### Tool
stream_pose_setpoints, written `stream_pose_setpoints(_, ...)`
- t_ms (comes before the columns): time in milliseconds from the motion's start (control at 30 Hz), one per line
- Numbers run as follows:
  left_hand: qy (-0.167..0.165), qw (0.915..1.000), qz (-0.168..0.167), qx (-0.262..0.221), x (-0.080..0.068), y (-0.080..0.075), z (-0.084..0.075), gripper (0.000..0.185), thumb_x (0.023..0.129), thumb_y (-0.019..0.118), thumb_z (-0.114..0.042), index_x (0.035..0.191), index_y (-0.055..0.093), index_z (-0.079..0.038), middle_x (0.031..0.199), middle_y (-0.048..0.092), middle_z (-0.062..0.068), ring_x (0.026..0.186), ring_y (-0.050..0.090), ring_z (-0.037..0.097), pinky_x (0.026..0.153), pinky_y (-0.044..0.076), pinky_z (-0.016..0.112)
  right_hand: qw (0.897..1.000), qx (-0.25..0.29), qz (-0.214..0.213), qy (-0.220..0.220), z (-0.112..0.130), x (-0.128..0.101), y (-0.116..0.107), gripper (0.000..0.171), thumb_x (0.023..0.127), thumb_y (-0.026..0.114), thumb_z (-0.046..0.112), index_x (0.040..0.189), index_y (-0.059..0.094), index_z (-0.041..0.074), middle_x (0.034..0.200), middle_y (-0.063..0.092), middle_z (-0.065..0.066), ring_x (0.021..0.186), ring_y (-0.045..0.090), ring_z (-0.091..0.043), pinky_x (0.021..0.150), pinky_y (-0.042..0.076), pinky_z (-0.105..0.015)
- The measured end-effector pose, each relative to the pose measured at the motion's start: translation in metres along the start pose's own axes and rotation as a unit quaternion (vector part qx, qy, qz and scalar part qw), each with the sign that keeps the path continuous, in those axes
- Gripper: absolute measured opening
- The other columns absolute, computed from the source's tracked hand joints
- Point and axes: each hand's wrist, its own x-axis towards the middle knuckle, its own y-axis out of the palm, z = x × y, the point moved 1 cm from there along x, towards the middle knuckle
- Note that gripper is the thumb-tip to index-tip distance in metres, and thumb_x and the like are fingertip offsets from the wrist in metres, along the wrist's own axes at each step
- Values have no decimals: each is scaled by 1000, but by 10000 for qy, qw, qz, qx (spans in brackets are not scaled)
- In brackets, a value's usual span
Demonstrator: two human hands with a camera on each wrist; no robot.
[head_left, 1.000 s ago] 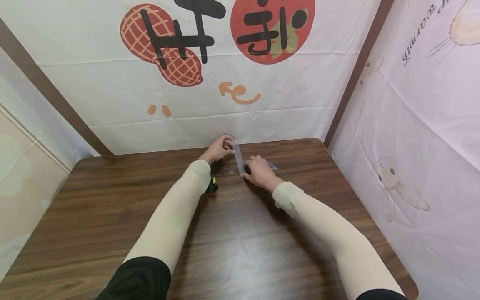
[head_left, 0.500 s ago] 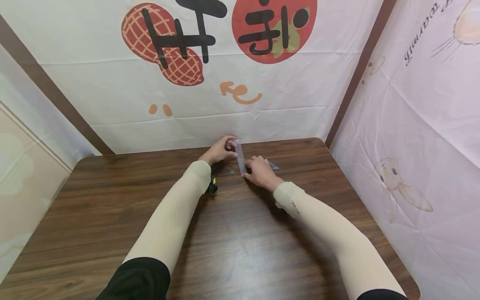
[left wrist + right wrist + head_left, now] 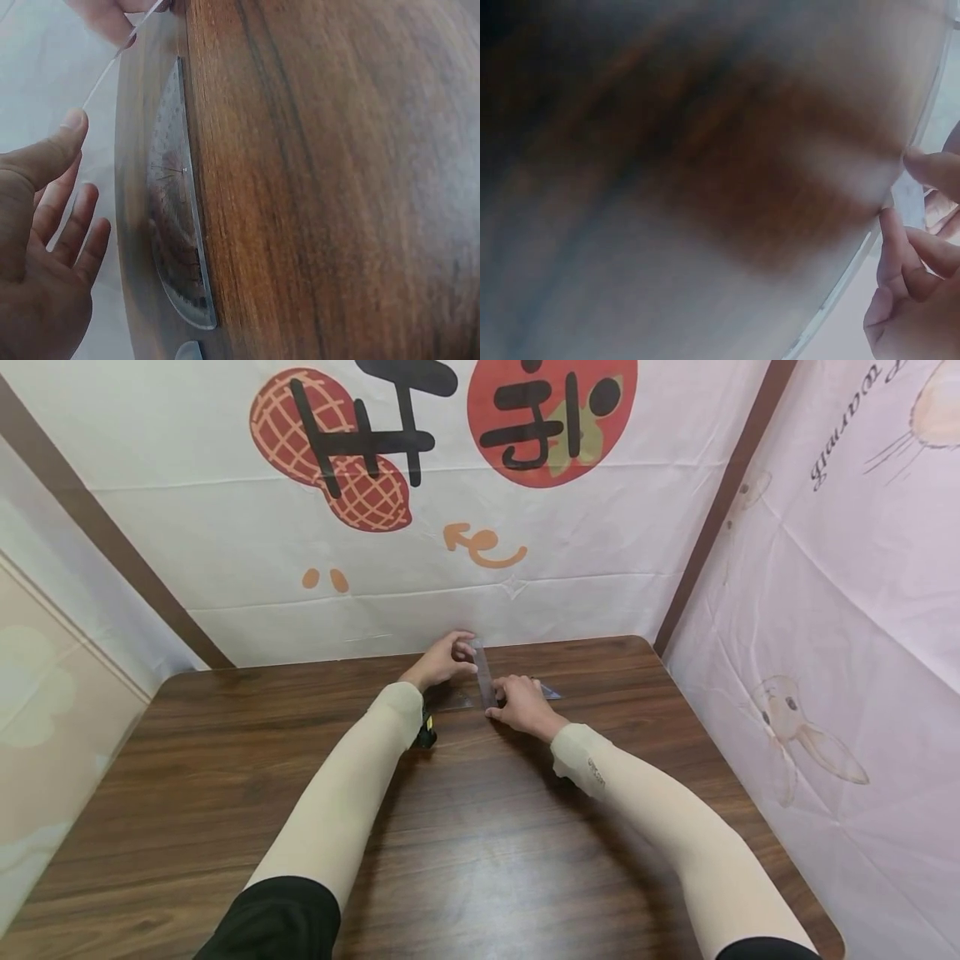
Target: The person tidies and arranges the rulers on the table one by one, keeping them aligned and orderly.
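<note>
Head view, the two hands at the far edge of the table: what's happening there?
A person works at the far edge of a dark wooden table. Both hands are at a clear plastic straight ruler: the right hand pinches its near end, while the left hand is at its far end with fingers loosely spread, contact unclear. A clear half-round protractor lies flat on the table beside the left hand, and a clear triangular set square lies by the right hand.
</note>
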Motion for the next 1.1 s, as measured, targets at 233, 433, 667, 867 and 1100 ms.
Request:
stream_pose_setpoints(233,81,9999,-68,3,-8,-6,0,71,100,78,-9,161,42,-3,139,64,20,135,58,37,116,44,50,9993,367,33,-65,6,-4,0,60,99,81,28,149,59,2,116,79,-5,121,65,-30,113,36,-54)
stream_pose_setpoints(433,109,9998,-83,108,-17,-9,-1,72,99,79,-10,160,42,-3,138,65,20,133,59,36,116,45,49,9963,854,100,-48,10,-10,1,61,100,81,22,152,57,1,120,76,-7,126,62,-33,126,20,-63)
stream_pose_setpoints(667,158,9994,-58,289,-31,-15,-1,73,99,81,-15,161,43,-5,141,64,19,135,58,37,117,44,51,9951,969,92,-194,17,-18,1,62,99,81,20,152,56,-1,119,77,-5,116,65,-30,126,26,-59)
stream_pose_setpoints(867,394,9980,-9,491,-44,-21,-1,74,97,83,-18,159,45,-2,144,60,20,134,56,38,116,44,53,9928,1117,-6,-439,23,-29,3,59,99,82,21,148,60,-2,115,77,-4,105,67,-24,117,39,-57)
stream_pose_setpoints(1100,564,9952,37,798,-63,-26,-4,70,99,82,-21,158,47,-4,147,57,20,134,53,38,115,44,55,9889,1229,-177,-812,32,-43,2,57,96,85,20,144,64,-2,108,75,-3,98,66,-20,92,56,-42)
